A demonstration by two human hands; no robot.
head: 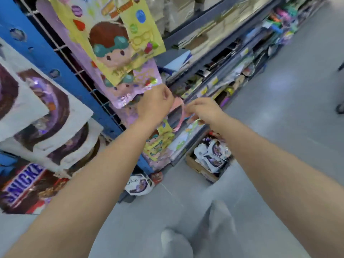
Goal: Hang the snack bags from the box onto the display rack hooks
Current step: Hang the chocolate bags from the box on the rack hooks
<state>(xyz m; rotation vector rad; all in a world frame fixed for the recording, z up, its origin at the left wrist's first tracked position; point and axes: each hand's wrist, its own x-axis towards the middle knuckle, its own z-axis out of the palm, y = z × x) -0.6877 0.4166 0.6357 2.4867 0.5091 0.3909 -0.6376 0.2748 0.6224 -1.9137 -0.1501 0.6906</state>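
Shop aisle, grey floor; blue wire display rack carrying a yellow bag; pink snack bag at rack between both hands, right hand pinching its edge, left hand curled at its top, grip indiscernible; cardboard box of white bags on floor below.

Bright even overhead light, glare patches on floor, motion blur throughout, wide-angle edge bending

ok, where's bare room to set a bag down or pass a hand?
Free: floor right of the cardboard box, and between it and shoes. Crowded: hanging bags overlap on the rack round the left hand and right hand; box heaped.
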